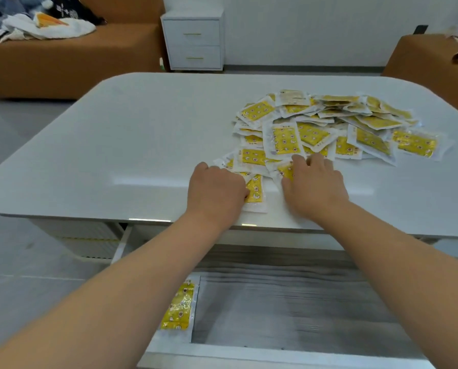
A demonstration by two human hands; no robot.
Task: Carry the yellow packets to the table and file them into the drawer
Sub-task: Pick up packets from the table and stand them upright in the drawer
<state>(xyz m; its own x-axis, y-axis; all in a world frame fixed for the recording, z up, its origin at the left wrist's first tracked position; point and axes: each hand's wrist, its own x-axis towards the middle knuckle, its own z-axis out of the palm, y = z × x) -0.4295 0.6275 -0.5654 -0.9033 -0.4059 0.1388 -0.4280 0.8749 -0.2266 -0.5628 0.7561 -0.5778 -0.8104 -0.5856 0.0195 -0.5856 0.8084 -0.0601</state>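
Where heaped on table (pixel 142 142), packets (pixel 286 139) yellow, clear-edged, glossy.

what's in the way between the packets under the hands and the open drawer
Nothing visible. The left hand and right hand touch the pile's near packets at the front edge of the table, and the drawer lies open just below, holding one packet at its left side.

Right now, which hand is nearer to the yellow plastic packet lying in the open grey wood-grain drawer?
Left. The left hand rests near the white tabletop edge, beyond the yellow plastic packet at the left of the drawer; the right hand lies on the packet pile, further right.
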